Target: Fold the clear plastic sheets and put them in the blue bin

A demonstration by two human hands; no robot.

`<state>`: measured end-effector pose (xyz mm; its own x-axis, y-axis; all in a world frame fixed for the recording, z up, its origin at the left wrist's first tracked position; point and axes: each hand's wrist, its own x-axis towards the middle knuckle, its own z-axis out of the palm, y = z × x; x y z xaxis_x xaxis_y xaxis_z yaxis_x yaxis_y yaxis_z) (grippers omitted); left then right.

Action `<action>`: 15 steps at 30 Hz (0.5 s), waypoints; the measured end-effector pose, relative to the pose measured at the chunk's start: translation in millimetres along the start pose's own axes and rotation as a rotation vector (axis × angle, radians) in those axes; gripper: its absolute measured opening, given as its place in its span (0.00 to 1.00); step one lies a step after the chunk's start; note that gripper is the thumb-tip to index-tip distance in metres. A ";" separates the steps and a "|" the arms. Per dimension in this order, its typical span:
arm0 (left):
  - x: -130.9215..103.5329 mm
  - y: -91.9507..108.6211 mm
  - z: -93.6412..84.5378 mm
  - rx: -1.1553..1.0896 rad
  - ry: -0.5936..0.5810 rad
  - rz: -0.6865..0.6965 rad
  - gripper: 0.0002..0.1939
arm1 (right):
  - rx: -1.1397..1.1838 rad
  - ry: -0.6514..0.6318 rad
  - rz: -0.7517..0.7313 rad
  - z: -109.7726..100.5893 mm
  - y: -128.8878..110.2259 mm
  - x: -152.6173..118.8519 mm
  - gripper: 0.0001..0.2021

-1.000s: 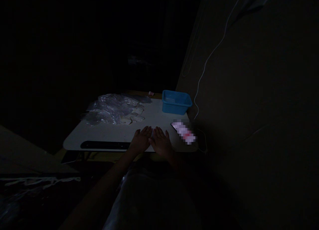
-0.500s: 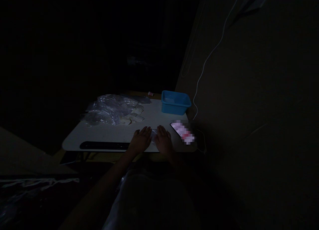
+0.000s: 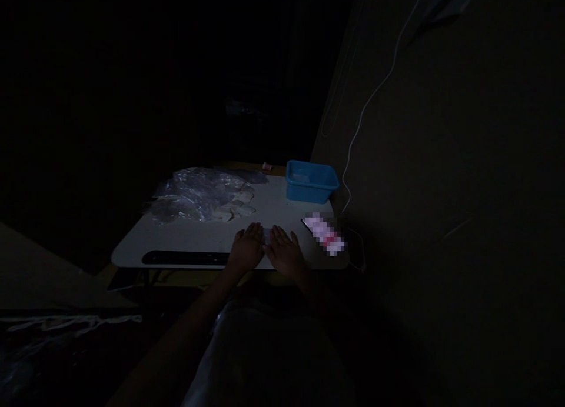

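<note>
My left hand (image 3: 248,248) lies flat near the front edge of the white table (image 3: 176,237), fingers stretched forward. Beside it my right hand (image 3: 285,249) is flat too, its fingers out and its thumb side close to the left hand. Between and partly under the two hands shows a small piece of clear plastic (image 3: 266,236); most of it is hidden. Farther left on the table lies a crumpled heap of clear plastic (image 3: 198,189), with several small pale packets (image 3: 238,206) at its right side, too dim to name.
A blue plastic basket (image 3: 309,190) stands at the table's back right. In front of it lies a lit phone (image 3: 324,233), its screen blurred. A dark slot (image 3: 185,257) runs along the front edge. A white cable (image 3: 362,110) hangs down the right wall. The room is very dark.
My right hand has slid left, closer to my left hand, which has shifted slightly left. Less of the plastic piece shows between them. Other things stay where they were.
</note>
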<state>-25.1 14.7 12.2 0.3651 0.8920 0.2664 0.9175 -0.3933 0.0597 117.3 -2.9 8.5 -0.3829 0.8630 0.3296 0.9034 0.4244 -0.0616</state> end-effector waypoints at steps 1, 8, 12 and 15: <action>0.1 -0.2 -0.4 -0.001 0.010 -0.021 0.24 | 0.000 -0.002 0.001 -1.1 -0.3 -0.3 0.25; 0.4 -6.1 -0.3 -0.122 -0.032 0.145 0.24 | 0.003 -0.025 -0.005 -3.9 0.1 -0.6 0.26; 0.4 -7.0 1.1 -0.145 -0.081 0.159 0.24 | 0.012 -0.020 -0.009 -2.0 1.1 0.1 0.25; 0.5 -6.3 3.3 -0.118 -0.098 0.181 0.24 | 0.017 -0.048 -0.019 -2.4 1.5 0.5 0.26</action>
<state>-30.2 18.4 8.8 0.5411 0.8196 0.1885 0.8127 -0.5672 0.1334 118.9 -2.5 10.9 -0.4090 0.8667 0.2857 0.8926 0.4450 -0.0720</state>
